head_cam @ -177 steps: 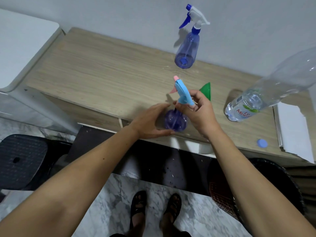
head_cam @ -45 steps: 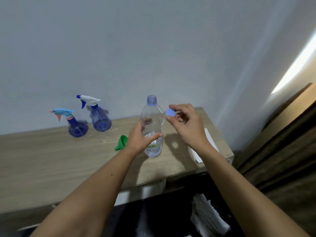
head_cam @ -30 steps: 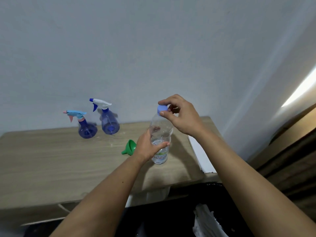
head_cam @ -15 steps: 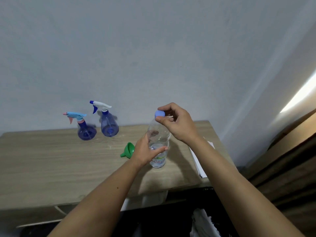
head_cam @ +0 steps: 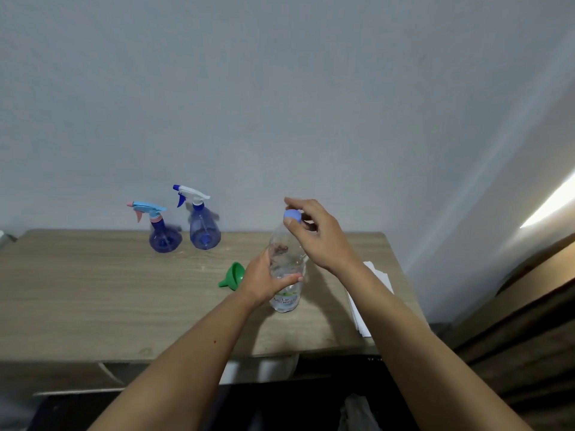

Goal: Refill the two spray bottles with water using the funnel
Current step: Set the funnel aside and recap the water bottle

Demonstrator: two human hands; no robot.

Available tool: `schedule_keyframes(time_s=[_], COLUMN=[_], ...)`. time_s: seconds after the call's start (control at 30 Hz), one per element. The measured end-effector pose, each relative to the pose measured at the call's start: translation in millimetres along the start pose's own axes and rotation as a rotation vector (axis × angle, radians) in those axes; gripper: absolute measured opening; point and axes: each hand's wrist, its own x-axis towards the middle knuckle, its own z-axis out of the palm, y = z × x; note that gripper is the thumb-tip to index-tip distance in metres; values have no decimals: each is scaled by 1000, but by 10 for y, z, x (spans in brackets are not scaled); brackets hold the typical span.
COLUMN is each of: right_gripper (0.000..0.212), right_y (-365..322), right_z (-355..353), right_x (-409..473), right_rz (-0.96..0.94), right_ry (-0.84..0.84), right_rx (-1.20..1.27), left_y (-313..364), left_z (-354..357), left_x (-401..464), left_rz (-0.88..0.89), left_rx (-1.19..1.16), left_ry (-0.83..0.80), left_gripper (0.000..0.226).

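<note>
A: Two spray bottles are standing behind the water bottle, toward the wall: the white-trigger spray bottle and the light-blue-trigger spray bottle, side by side.

B: Confirmed. I am reading the left hand as wrapping around the water bottle's body.

A: Right hand?

B: Its fingertips are pinching the blue cap on the water bottle's neck.

A: Funnel?

B: It is lying on its side on the wooden table, just left of the water bottle. White paper is lying right of it.

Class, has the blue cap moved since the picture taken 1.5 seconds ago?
Yes. The blue cap has gone left onto the water bottle neck, with the right hand fingers around it.
</note>
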Motion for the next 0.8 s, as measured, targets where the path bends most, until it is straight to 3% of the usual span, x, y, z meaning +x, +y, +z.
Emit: schedule_keyframes(time_s=[0.13, 0.3, 0.53, 0.8], right_gripper=[19, 34, 22, 20], right_y=[20, -23, -12, -43], right_z=[53, 167, 68, 140], right_x=[-42, -96, -131, -76], right_rz=[43, 110, 83, 84], right_ry=[46, 158, 66, 160], right_rx=[23, 64, 158, 78], left_y=[-35, -3, -16, -28], left_z=[36, 57, 10, -21], left_x=[2, -29, -47, 22], left_rz=[-5, -11, -15, 16], left_rx=[15, 18, 1, 5], left_ry=[17, 19, 15, -38], left_gripper=[81, 84, 87, 80])
